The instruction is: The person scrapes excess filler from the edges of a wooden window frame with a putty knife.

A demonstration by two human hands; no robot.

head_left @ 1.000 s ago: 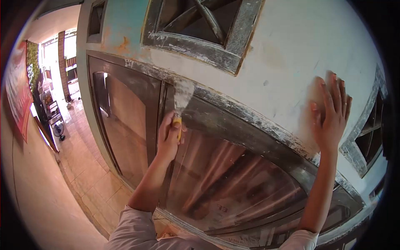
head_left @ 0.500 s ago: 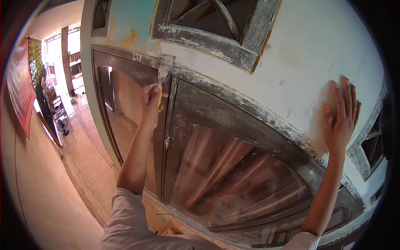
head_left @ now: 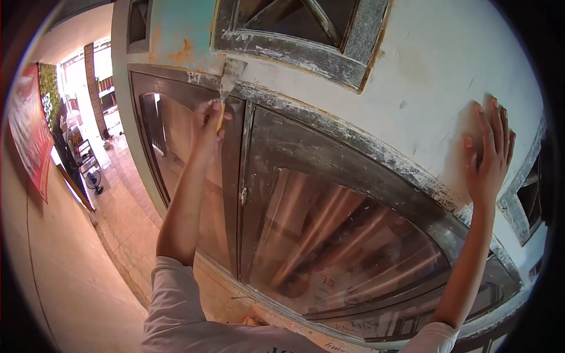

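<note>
My left hand (head_left: 207, 125) is closed round the yellow handle of a scraper (head_left: 232, 75). The scraper's wide, whitish blade points up and lies over the wall near the top edge of the worn door frame (head_left: 329, 120). Spread against the white wall (head_left: 429, 88) on the right is my right hand (head_left: 489, 152), with nothing in it. Chipped white patches mark the dark wood of the frame.
Above is a vent frame (head_left: 294, 52) with crossed bars. Glass door panels (head_left: 353, 247) fill the middle below. At the left are a tiled passage (head_left: 126, 206), a fan (head_left: 93, 179) and a red banner (head_left: 32, 129).
My left hand and the scraper have shifted slightly up along the frame and wall. My right hand stays flat on the wall, while the whole view has turned a little.
</note>
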